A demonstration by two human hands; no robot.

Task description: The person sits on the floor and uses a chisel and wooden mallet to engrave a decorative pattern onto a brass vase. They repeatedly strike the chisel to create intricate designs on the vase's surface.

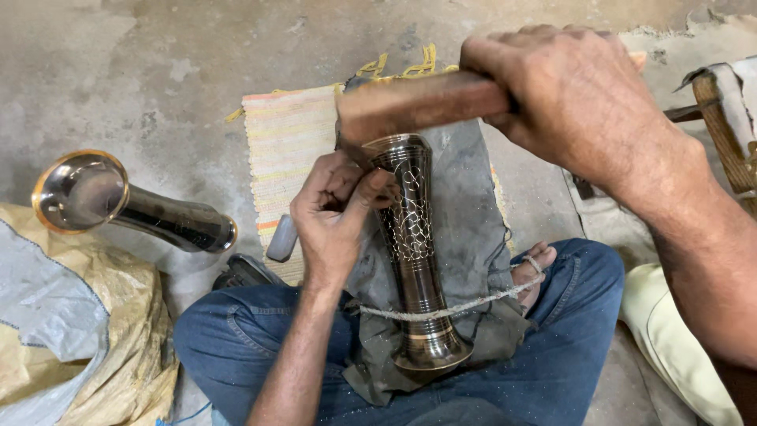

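A dark metal vase (413, 244) with a cut lattice pattern lies along my lap on a grey cloth (467, 205), tied down by a rope (465, 305) looped to my foot (533, 268). My left hand (335, 213) rests against the vase's upper left side, fingers pinched around a small tool whose tip meets the metal. My right hand (568, 95) grips a wooden mallet (418, 104), held blurred just above the vase's far end.
A second dark vase (126, 205) with a brass rim leans on a yellow sack (87, 331) at left. A striped mat (284, 150) covers the concrete floor ahead. A wooden frame (721, 118) stands at right.
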